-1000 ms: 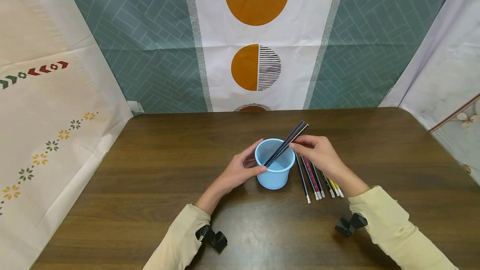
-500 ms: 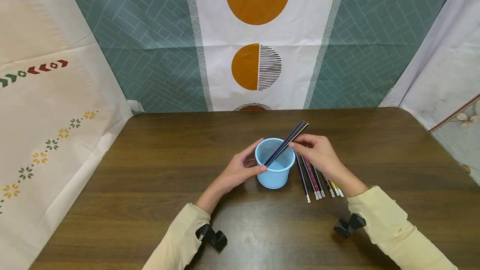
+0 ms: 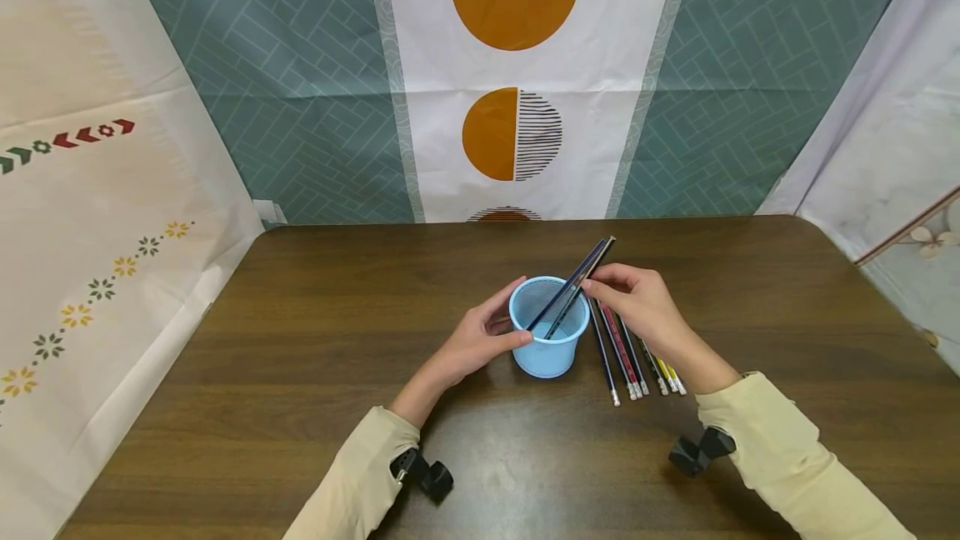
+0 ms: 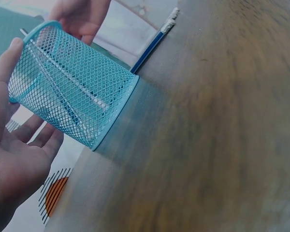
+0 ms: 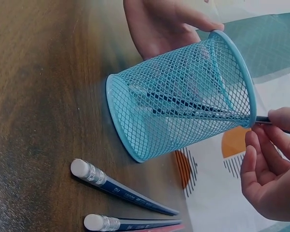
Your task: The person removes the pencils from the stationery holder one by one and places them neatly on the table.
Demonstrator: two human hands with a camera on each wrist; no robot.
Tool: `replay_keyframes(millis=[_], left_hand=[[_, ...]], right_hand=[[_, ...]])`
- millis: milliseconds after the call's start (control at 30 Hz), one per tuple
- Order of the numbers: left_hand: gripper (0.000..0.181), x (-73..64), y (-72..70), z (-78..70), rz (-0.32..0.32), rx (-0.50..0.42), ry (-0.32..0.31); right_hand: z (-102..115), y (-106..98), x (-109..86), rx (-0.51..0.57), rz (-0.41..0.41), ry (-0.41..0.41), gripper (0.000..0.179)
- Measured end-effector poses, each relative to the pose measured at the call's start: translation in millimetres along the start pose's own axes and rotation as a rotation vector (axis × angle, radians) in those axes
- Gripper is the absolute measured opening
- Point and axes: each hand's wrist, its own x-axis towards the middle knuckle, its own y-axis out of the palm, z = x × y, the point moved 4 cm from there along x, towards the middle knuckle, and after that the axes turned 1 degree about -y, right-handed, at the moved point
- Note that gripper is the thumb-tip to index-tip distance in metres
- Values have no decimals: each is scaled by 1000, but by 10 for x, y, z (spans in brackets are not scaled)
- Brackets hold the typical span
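In the head view a light blue mesh pencil cup (image 3: pixel 546 361) stands on the table. My left hand (image 3: pixel 476 340) holds it from the left, thumb at the near rim and fingers round the far side. A dark blue pencil (image 3: pixel 553 301) leans inside, its upper end sticking out to the right. Beside it slants a black pencil (image 3: pixel 606 249), which my right hand (image 3: pixel 637 302) pinches at the right rim with thumb and fingertips. Through the mesh (image 5: pixel 183 96) in the right wrist view, the lower parts of both pencils show inside the cup.
Several pencils (image 3: pixel 622 357) lie side by side right of the cup, eraser ends toward me, partly under my right hand. Blue, red, black and yellow ones show. The brown wooden table (image 3: pixel 315 340) meets a patterned cloth (image 3: pixel 322 123) at the back.
The black pencil has tilted steeper, its lower end moving right, apart from the blue pencil. My right hand has shifted slightly. The left hand and the cup stay put.
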Motion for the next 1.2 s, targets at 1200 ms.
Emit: replay_keyframes(millis=[1200], left_hand=[[74,0,1,-5,1,7,5]], right_hand=[[166,-98,-33,77,-64,-144,19]])
